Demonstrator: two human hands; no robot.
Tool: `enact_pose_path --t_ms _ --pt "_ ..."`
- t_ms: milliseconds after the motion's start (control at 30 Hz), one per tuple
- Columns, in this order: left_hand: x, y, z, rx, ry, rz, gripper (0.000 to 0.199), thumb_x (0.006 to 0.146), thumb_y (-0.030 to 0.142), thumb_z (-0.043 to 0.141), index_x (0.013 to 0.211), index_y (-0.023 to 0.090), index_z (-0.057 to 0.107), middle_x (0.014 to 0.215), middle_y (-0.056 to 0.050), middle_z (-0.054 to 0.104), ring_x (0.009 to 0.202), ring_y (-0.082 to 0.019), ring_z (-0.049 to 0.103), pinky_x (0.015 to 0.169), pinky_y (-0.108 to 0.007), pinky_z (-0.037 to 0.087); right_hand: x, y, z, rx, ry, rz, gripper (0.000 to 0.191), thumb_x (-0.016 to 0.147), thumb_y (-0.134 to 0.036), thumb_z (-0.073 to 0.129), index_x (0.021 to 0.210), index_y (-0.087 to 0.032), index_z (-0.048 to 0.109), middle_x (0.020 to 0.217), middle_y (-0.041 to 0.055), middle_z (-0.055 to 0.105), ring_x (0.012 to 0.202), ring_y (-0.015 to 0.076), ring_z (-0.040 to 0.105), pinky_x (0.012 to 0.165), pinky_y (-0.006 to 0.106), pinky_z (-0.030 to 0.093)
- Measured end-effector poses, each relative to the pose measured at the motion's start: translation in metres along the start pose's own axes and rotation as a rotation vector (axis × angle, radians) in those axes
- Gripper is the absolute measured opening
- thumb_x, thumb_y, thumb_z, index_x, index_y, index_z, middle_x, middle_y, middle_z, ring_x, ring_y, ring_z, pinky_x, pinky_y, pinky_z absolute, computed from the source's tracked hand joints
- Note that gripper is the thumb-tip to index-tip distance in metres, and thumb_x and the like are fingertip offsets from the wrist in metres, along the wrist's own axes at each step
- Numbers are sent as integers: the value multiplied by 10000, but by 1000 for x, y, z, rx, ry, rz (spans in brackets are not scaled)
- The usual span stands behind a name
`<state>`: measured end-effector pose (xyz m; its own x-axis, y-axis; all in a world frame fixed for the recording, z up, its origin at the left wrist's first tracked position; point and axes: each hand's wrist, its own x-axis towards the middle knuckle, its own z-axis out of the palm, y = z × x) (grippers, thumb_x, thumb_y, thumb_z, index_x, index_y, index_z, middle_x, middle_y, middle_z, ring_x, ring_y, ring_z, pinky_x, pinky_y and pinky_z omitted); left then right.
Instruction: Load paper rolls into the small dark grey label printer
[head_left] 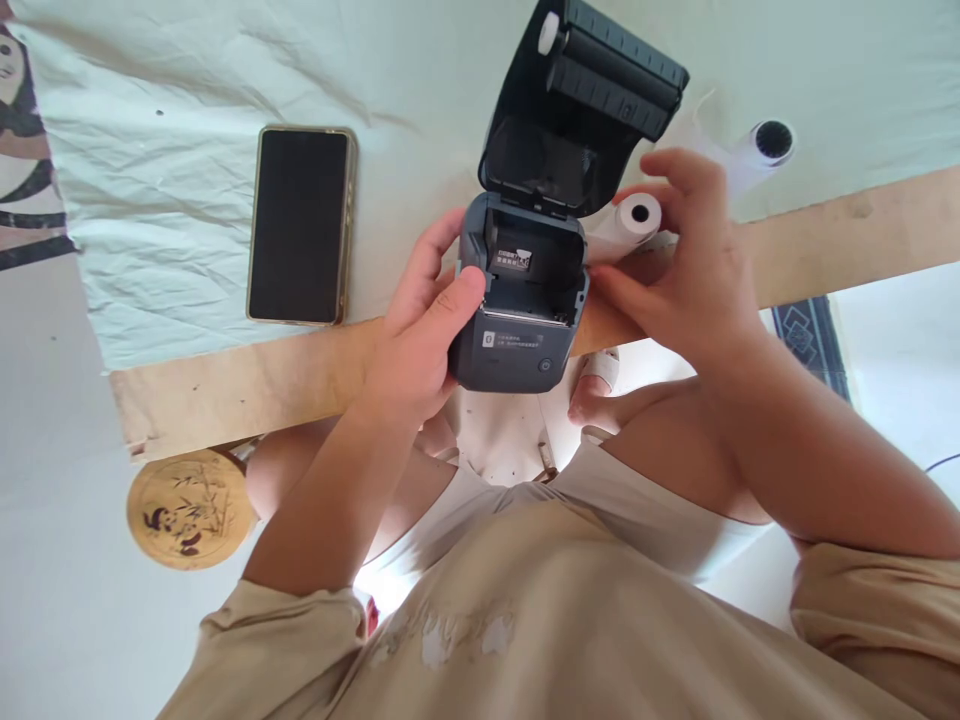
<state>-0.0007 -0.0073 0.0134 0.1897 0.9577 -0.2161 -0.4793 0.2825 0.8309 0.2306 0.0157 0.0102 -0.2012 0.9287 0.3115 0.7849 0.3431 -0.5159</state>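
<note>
My left hand (429,325) grips a dark grey portable label printer (517,350) by its left side, thumb on the front edge. The printer's black lid (577,110) stands open, showing the roller inside it and a bare paper compartment with a small printed label. At the printer's right side, my right hand (686,255) curls around a small white paper roll (626,225), with fingers behind it and the thumb below, close to the printer's edge. Part of the roll is hidden by the printer and fingers. Another white paper roll (772,142) with a dark core lies farther right.
A black-screened phone or small tablet (300,225) in a clear-edged case lies left on the pale green tablecloth (405,60). The table's wooden front edge (247,395) runs below my hands. A round wooden stool with a panda picture (191,508) stands at lower left.
</note>
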Motion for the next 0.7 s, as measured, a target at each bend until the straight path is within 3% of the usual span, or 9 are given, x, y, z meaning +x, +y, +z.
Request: enact_pose_path --t_ms 100,167,200,300,433,500,567,633,700 --pt "0 0 0 42 -2 -12 371 854 404 613 1207 301 567 1112 -5 669 922 -167 683 614 -232 509 -1 9 -14 89 301 -171 496 751 -232 631 1229 -265 506 1137 61 607 985 161 617 787 308 496" --pt "0 0 1 57 5 0 369 864 414 591 1213 301 561 1119 -3 661 942 -170 683 618 -227 505 2 17 -25 45 464 -182 427 757 -203 584 1175 -282 549 1120 30 593 979 150 598 758 302 458" --pt "0 1 1 60 6 -3 361 872 406 578 1216 298 558 1121 -1 657 959 -167 681 643 -228 515 3 21 -29 -10 451 -109 462 753 -195 572 1202 -292 526 1175 23 567 1021 154 583 778 309 455" --pt "-1 5 3 52 -18 -41 360 876 361 583 1225 278 547 1105 -2 660 950 -143 674 719 -239 552 11 32 -32 -132 221 158 570 726 -209 612 1278 -247 472 1282 77 474 1162 206 522 917 387 470" --pt "0 7 3 41 -35 -38 387 869 348 597 1240 256 534 1120 -14 660 944 -142 669 744 -255 571 17 36 -25 -173 107 252 463 768 -210 607 1229 -212 559 1158 121 497 1155 244 515 994 471 439" --pt "0 6 2 49 -29 -25 379 874 345 585 1240 256 538 1133 -16 655 961 -145 665 754 -251 564 16 34 -24 -170 109 245 489 786 -179 579 1268 -241 522 1186 105 498 1152 222 514 944 420 459" --pt "0 4 2 61 -21 -15 364 880 350 571 1234 264 548 1121 -15 657 954 -144 667 742 -241 553 14 30 -25 -98 141 218 617 745 -136 609 1320 -273 432 1176 63 511 1066 163 526 802 313 466" --pt "1 3 1 75 -14 -21 361 878 361 570 1228 278 553 1112 -17 661 946 -155 672 727 -247 550 12 27 -26 70 203 183 702 683 -89 630 1307 -292 380 1041 9 525 871 83 506 638 218 374" --pt "1 2 1 83 -11 -26 376 863 384 589 1225 291 556 1113 -22 665 939 -169 678 707 -256 550 12 28 -25 291 251 197 635 666 -77 619 1225 -294 413 929 -21 486 722 31 428 581 193 284"
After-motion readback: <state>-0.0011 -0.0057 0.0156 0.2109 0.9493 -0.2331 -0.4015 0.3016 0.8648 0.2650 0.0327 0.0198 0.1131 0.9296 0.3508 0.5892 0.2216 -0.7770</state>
